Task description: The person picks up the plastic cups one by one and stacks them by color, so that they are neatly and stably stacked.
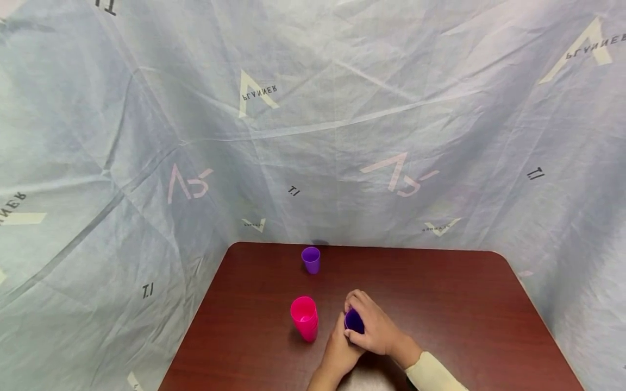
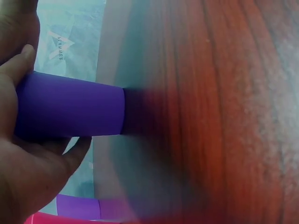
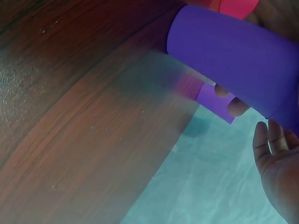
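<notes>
Both hands are at a purple cup [image 2: 70, 107] near the table's front, its mouth upward in the head view. My left hand [image 1: 339, 347] grips its side, with fingers showing beyond the cup in the left wrist view. The right hand [image 1: 376, 326] holds it at the rim, fingers on the far side and thumb on the near side. In the right wrist view, the right hand's fingers [image 3: 262, 140] are by the rim end. An edge line shows there; whether a second cup is nested inside I cannot tell.
Left of the hands stands a stack of pink cups [image 1: 305, 320], mouth up. Another purple cup [image 1: 311, 260] stands upright near the back edge of the dark red wooden table [image 1: 440, 293]. A printed grey cloth [image 1: 323, 119] hangs behind and around the table.
</notes>
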Available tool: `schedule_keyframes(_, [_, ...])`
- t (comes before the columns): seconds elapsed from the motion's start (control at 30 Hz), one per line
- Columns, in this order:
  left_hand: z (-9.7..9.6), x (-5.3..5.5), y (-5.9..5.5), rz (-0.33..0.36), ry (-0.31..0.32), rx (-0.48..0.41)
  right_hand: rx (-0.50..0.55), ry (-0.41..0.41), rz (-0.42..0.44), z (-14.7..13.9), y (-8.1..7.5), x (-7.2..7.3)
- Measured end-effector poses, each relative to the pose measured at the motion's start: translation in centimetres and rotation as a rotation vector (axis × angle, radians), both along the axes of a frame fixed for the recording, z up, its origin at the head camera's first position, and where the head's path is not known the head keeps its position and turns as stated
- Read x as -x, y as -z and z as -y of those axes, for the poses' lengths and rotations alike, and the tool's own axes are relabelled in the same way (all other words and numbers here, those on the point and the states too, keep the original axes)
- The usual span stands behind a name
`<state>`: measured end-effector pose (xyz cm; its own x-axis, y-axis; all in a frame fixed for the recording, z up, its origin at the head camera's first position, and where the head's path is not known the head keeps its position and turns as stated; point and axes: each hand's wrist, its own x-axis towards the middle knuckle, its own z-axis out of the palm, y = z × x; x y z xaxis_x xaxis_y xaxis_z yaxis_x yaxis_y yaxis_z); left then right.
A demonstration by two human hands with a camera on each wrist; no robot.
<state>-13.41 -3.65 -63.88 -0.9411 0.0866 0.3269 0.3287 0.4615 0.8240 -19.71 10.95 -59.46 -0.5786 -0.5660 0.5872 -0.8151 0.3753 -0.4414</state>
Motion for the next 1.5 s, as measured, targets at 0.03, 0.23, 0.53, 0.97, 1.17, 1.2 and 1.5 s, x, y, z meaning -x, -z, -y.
schedule_keyframes(0.03, [0.0,0.0,0.0,-0.012,0.0,-0.005,0.0,-0.001,0.001,0.0,0.0,0.0])
schedule_keyframes(0.23, [-0.1,0.2,0.2,-0.029,0.031,-0.004,0.044,-0.027,0.043,-0.3,0.0,0.0])
schedule_keyframes(0.53, [-0.5,0.5,-0.3,0.158,0.02,-0.041,0.004,0.044,0.103,-1.1,-0.7,1.1])
schedule_keyframes(0.97, [0.1,0.3,-0.7,0.197,-0.005,-0.066,-0.051,0.196,0.111,-1.0,-1.4,3.7])
schedule_keyframes(1.17, [0.0,0.3,-0.7,0.213,-0.017,-0.055,-0.161,0.221,0.185,-0.1,-2.3,5.1])
schedule_keyframes(1.2, [0.0,0.2,-0.6,0.221,-0.017,-0.057,-0.184,0.22,0.196,0.0,-2.4,5.3])
schedule_keyframes(1.5, [-0.3,0.0,-0.4,0.232,-0.024,-0.043,-0.299,0.214,0.245,1.9,-3.7,7.5])
